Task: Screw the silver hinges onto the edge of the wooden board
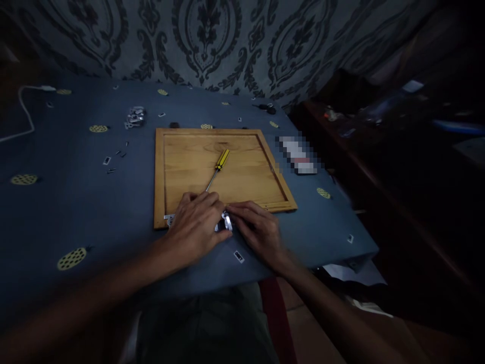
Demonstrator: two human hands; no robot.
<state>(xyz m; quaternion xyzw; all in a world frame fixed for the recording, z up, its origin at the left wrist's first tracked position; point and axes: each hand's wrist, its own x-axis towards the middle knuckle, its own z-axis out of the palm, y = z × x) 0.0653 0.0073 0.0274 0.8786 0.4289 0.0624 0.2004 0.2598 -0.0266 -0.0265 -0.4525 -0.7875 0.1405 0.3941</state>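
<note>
A framed wooden panel lies flat on the table in front of me. At its near edge my left hand is closed around a shiny metal hinge, thumb and fingers on its left side. My right hand pinches at the hinge's right side; whatever sits between its fingertips is hidden. Part of another metal hinge shows at the panel's near left corner, beside my left wrist. A yellow and black screwdriver rests on the panel, its shaft pointing toward my left hand.
Several metal hinges are heaped at the back left, with small screws scattered nearer. A white cable lies far left. Right of the panel is a blurred-out pale object. A dark object lies near the patterned wall.
</note>
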